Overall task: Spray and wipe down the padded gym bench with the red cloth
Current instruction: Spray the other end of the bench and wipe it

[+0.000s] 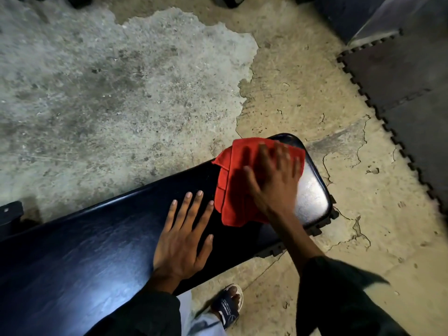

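The padded gym bench is black and glossy, running from the lower left up to its rounded end at the centre right. A folded red cloth lies flat on the pad near that end. My right hand presses down on the cloth with fingers spread, slightly blurred. My left hand rests flat on the bare pad just left of the cloth, fingers apart, holding nothing. The bench end beyond the cloth shines with a wet-looking sheen. No spray bottle is in view.
Cracked, worn concrete floor surrounds the bench. Dark interlocking foam mats cover the floor at the right. My sandalled foot stands beside the bench's near edge. Dark equipment pieces sit along the top edge and at far left.
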